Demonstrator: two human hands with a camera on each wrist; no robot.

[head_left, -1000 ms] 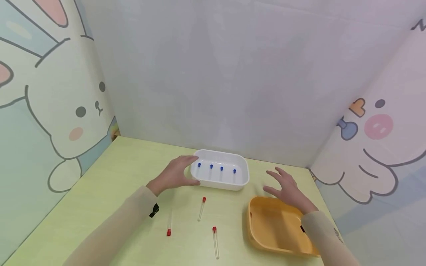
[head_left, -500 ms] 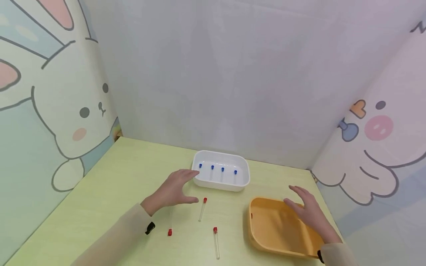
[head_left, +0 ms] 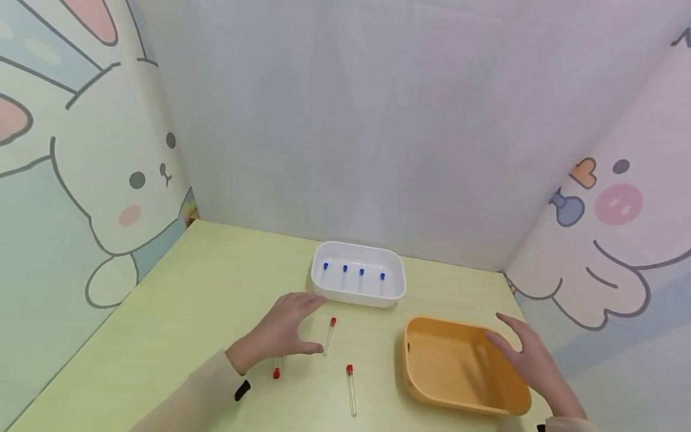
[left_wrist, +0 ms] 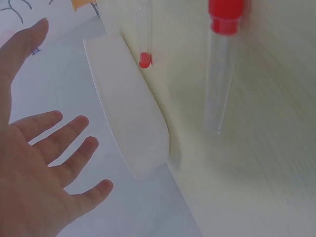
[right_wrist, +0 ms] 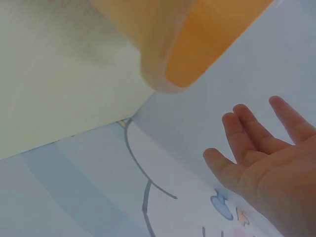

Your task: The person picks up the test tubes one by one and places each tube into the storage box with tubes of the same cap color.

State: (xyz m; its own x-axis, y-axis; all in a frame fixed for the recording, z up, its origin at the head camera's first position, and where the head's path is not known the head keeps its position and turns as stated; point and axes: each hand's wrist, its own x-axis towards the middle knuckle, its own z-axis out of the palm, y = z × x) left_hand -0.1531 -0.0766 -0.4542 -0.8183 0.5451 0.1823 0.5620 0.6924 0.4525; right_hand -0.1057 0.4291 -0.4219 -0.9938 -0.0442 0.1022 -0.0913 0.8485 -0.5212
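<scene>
My left hand (head_left: pixel 281 330) hovers over the table with thumb and fingers spread, holding nothing. Beneath and beside it lie red-capped clear test tubes: one (head_left: pixel 277 372) partly hidden by the hand, one (head_left: pixel 330 336) by the fingertips, and one (head_left: pixel 351 390) nearer me. In the left wrist view, a test tube (left_wrist: pixel 219 74) shows close up, its red cap toward the top. My right hand (head_left: pixel 531 360) is empty too, fingers relaxed, over the right side of the orange tray (head_left: pixel 412 384). The right wrist view has this hand (right_wrist: pixel 276 158) apart from the tray's wall (right_wrist: pixel 197 54).
A white tray (head_left: pixel 356 299) stands at the back of the table, with several blue-capped tubes (head_left: pixel 361 273) lying in a row inside. Behind it rises a pale curtain (head_left: pixel 345 120). Cartoon-printed panels (head_left: pixel 108 210) flank the table on both sides.
Both hands have drawn back toward me. The left has come down from beside the white tray to over the test tubes; the right has shifted rightward across the orange tray.
</scene>
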